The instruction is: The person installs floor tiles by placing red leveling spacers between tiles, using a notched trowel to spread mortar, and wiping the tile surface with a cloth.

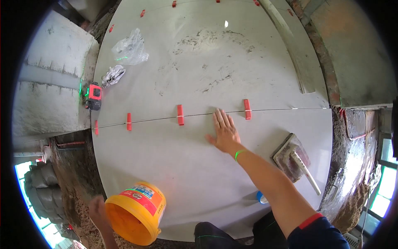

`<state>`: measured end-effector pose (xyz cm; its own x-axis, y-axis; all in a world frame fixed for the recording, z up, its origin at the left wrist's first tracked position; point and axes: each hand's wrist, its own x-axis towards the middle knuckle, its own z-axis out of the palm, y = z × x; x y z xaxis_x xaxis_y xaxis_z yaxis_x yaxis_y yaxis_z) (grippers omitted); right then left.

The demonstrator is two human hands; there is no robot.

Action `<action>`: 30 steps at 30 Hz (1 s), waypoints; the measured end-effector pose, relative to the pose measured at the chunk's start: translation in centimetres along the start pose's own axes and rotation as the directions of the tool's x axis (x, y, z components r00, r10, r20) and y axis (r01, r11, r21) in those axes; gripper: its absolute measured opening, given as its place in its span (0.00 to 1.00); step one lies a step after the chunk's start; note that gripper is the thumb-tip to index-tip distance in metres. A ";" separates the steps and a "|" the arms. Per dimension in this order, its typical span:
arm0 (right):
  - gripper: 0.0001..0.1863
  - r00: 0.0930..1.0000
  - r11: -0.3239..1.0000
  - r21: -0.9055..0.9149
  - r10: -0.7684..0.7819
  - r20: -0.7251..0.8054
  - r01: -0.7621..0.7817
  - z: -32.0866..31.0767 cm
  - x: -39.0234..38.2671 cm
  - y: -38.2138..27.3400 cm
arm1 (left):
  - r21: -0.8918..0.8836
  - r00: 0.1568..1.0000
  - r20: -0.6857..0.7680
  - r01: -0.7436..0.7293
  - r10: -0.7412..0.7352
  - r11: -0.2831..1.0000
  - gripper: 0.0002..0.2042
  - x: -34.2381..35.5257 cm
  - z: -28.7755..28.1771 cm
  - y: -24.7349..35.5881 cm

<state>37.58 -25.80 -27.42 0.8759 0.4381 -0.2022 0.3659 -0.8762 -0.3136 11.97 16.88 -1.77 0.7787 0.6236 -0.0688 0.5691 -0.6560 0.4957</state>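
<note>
Wide grey tiles spread under me, the near tile [186, 157] meeting the far tile [248, 66] along a thin dark seam [157, 118] with red clips [180, 115] set across it. My right hand [225, 133] lies palm down on the near tile, fingers straight and gripping nothing, thumb out, the tips at the seam between two clips. Grey smears mark the far tile, where a clear plastic bag [132, 49], a crumpled wrapper [113, 76] and a long pale strip [290, 52] lie. Rough walls [49, 101] flank the floor, and dark sacks [41, 182] stand piled at lower left. My left hand [99, 211] is a blur beside the rim of the tilted yellow bucket [143, 201]; I cannot tell whether its fingers hold the rim. My forearm partly hides the blue roll [261, 197], and my knees [207, 232] are cut off below. The near tile stretches broadly from the bucket to the trowel [290, 157] at its right side; the red laser level [95, 92] sits by the far tile's left edge.
</note>
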 end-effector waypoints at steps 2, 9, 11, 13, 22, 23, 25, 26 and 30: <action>0.46 1.000 0.998 -0.055 0.031 0.007 -0.030 -2.4 2.9 1.6 | -0.075 0.996 -0.071 0.039 -0.044 0.996 0.08 -4.6 1.4 2.6; 0.38 0.886 0.803 0.420 0.464 0.002 -0.422 -10.2 -10.4 7.9 | -0.115 0.906 0.305 -0.270 0.293 0.956 0.20 -10.2 19.1 14.3; 0.38 0.704 0.679 0.278 0.710 -0.013 -0.679 -12.3 -18.9 12.1 | -0.019 0.876 0.317 -0.378 0.364 0.926 0.28 -7.6 27.8 14.9; 0.35 0.701 0.706 0.018 0.706 -0.097 -0.708 -9.1 -31.1 20.4 | 0.052 0.887 0.239 -0.418 0.395 0.907 0.30 -3.4 35.1 15.0; 0.29 0.591 0.481 0.347 0.704 0.394 -0.805 -14.1 -34.1 19.3 | 0.325 0.961 0.068 -0.276 0.269 0.905 0.31 6.7 39.2 12.3; 0.29 0.582 0.412 0.426 0.686 0.436 -0.805 -15.8 -31.2 17.7 | 0.334 0.963 0.085 -0.269 0.256 0.903 0.31 6.9 38.9 12.4; 0.26 0.737 0.683 0.284 0.583 0.341 -0.672 -18.9 -24.3 16.3 | 0.335 0.968 0.098 -0.252 0.232 0.908 0.32 7.1 38.8 12.2; 0.24 0.865 0.799 0.332 0.472 0.171 -0.502 -19.9 -20.7 15.8 | 0.334 0.969 0.098 -0.245 0.225 0.910 0.32 7.2 39.0 12.5; 0.21 0.959 0.887 0.416 0.264 -0.104 -0.200 -22.2 -7.4 13.8 | 0.285 0.975 0.135 -0.211 0.179 0.935 0.33 7.5 38.0 12.4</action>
<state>43.12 -45.64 -9.62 0.9692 0.1677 -0.1805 0.0191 -0.7816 -0.6234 34.90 -2.76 -29.07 0.8964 0.4328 -0.0954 0.4429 -0.8664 0.2308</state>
